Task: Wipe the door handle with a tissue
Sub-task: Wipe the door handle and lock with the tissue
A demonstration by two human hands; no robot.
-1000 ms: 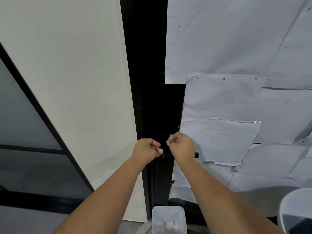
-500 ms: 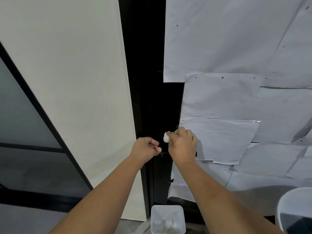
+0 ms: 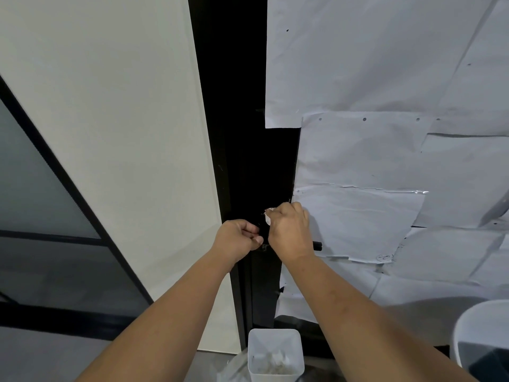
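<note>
A black door handle point(image 3: 317, 246) sticks out from the dark door point(image 3: 248, 161); only its right tip shows past my right hand point(image 3: 289, 232). That hand is closed on a small white tissue point(image 3: 267, 217), which peeks out at its upper left against the dark lock area. My left hand point(image 3: 238, 239) is a closed fist just left of it, by the door's edge, almost touching the right hand. Whether the left hand holds anything is hidden.
White paper sheets point(image 3: 385, 133) cover the door's right part. A cream wall panel point(image 3: 110, 133) stands to the left, with a dark-framed glass pane point(image 3: 41, 202) beyond. On the floor below is a white bin point(image 3: 275, 357) with crumpled tissues, and a white container point(image 3: 479, 343) at lower right.
My right hand has shifted slightly up and left with the tissue over the lock area. The left fist has stayed almost still.
</note>
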